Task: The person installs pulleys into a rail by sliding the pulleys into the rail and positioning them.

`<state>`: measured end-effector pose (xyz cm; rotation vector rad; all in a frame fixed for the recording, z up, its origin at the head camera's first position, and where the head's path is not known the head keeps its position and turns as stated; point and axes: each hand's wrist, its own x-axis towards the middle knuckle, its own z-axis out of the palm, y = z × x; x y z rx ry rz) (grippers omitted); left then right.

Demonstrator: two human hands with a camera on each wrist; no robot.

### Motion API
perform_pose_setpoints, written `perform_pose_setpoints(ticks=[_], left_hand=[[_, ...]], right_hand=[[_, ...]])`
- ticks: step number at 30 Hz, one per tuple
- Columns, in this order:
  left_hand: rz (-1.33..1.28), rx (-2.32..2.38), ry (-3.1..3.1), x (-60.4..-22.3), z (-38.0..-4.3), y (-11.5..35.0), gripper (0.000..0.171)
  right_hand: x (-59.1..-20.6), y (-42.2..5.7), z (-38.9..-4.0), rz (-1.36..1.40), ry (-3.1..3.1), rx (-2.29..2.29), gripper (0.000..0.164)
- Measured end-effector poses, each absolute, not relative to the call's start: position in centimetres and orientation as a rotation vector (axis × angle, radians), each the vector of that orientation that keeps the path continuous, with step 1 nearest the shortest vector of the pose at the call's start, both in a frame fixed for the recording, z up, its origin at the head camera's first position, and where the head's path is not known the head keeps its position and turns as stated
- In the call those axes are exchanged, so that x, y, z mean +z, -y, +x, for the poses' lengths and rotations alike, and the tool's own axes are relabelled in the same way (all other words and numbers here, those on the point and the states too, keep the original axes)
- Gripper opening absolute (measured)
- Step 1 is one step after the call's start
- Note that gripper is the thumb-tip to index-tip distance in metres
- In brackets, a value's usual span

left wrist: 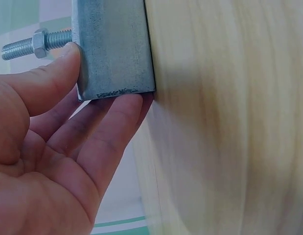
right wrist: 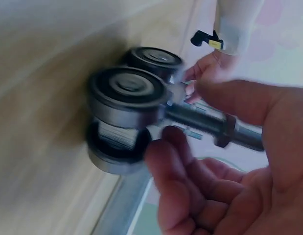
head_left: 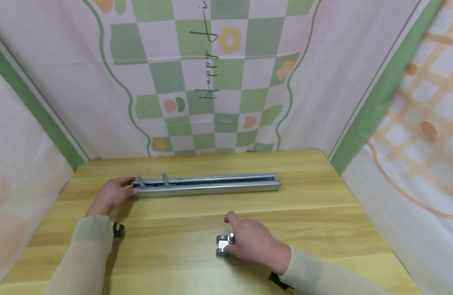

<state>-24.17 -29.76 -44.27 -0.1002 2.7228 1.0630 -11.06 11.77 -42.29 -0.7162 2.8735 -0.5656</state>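
A long galvanised metal rail (head_left: 211,189) with a slot along it lies across the back half of the table. Two threaded bolts rise out of its slot near the left end, one bolt (head_left: 165,178) a little inward from the other. My left hand (head_left: 114,194) grips the rail's left end; in the left wrist view its thumb is on the edge beside a bolt with a nut (left wrist: 39,43), fingertips against the end. Nearer the front, my right hand (head_left: 254,241) holds a roller trolley (right wrist: 129,95) with several bearing wheels and a threaded bolt carrying a nut.
The wood-grain table (head_left: 167,250) ends at a printed cloth (head_left: 226,73) hanging behind it. More cloth hangs at the left and right sides. A dark strap piece (head_left: 118,230) is at the left cuff, another (head_left: 279,281) at the right.
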Motion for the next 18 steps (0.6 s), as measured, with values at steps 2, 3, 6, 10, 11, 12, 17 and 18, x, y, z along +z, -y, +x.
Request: perform_pose_setpoints(ticks=[2, 3, 6, 10, 11, 12, 17, 18], left_hand=[[-0.1, 1.069, -2.72, -44.33, -24.16, 29.78, 0.061], [-0.102, 1.073, -2.717, -44.36, -24.17, 29.78, 0.061], [-0.092, 1.05, -2.73, -44.52, -24.3, 29.88, 0.062], [-0.087, 1.023, -2.749, -44.64, -24.52, 30.0, 0.061], [-0.087, 1.023, -2.75, -44.64, -24.54, 30.01, 0.061], [-0.088, 1.025, -2.75, -44.63, -24.54, 30.0, 0.061], [-0.1, 1.036, -2.736, -44.52, -24.39, 29.96, 0.06], [-0.102, 1.04, -2.733, -44.48, -24.36, 29.97, 0.061]], right_hand=[[-42.04, -11.95, -11.0, -0.723, -2.868, -0.56, 0.064], [-41.9, -12.07, -10.96, -0.732, -2.866, -0.567, 0.063], [-41.47, -12.38, -10.92, -0.807, -2.869, -0.617, 0.048], [-41.25, -12.65, -10.91, -1.004, -2.897, -0.651, 0.017], [-41.28, -12.66, -10.92, -1.046, -2.902, -0.651, 0.013], [-41.33, -12.67, -10.93, -1.081, -2.911, -0.646, 0.011], [-41.35, -12.7, -11.0, -1.117, -2.898, -0.667, 0.009], [-41.24, -12.75, -11.04, -1.106, -2.884, -0.673, 0.008]])
